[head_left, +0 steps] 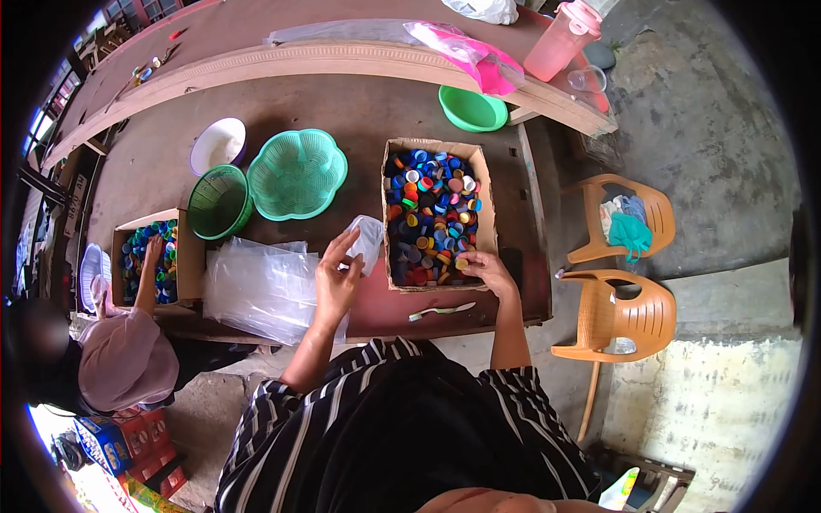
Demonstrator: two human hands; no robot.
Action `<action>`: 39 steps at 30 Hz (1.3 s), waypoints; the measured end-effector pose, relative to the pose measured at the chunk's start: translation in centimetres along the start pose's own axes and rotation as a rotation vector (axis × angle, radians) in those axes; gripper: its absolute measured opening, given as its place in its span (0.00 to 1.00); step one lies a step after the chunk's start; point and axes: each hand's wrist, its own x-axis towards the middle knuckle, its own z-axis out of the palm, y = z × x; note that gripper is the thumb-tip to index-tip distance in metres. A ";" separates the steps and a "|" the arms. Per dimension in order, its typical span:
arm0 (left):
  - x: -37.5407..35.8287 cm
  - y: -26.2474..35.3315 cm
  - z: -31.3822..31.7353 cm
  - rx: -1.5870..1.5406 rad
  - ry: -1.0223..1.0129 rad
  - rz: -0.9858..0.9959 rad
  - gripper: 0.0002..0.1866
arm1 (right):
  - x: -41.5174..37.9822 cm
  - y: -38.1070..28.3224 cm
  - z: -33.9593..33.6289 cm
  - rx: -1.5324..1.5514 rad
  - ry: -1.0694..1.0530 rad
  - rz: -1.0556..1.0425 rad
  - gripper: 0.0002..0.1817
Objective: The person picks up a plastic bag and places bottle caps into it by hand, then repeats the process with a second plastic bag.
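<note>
My left hand (337,278) pinches a clear plastic bag (369,238) beside the left wall of a cardboard box (485,192). Many bottle caps in mixed colours (434,205) fill that box. Over its lower right corner, my right hand (491,272) is closed on a yellow bottle cap (462,263) between thumb and fingers. A stack of flat clear plastic bags (256,282) lies on the table left of my left wrist. Below the box is a toothbrush (441,312) with a pale handle.
Green plastic baskets (298,175) and a white bowl (218,145) stand further back. At left, a co-worker (128,355) reaches into a smaller box of caps (190,256). A wooden beam (342,60) crosses the table's far side. Plastic chairs (629,312) stand at right.
</note>
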 end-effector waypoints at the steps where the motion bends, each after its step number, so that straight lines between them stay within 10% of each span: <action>1: -0.2 0.0 0.2 -0.010 -0.011 -0.009 0.26 | 0.0 0.1 0.0 -0.014 -0.004 -0.027 0.19; 15: -3.7 -0.4 5.3 0.120 -0.131 0.106 0.27 | 0.8 1.4 0.5 -0.088 0.092 -0.073 0.19; 25: -5.7 -0.7 9.7 0.150 -0.389 0.096 0.31 | -2.5 -0.7 3.8 0.417 -0.063 -0.059 0.11; 29: -5.9 -3.0 11.2 0.207 -0.460 0.262 0.32 | -2.3 -1.6 6.2 0.117 -0.186 -0.183 0.11; 35: -5.3 -1.7 8.7 0.068 -0.264 0.000 0.26 | -1.5 -1.7 3.7 0.131 -0.063 -0.148 0.05; 39: -3.9 -7.5 5.8 0.413 0.252 0.289 0.19 | -2.2 -1.3 0.2 0.274 -0.005 -0.140 0.04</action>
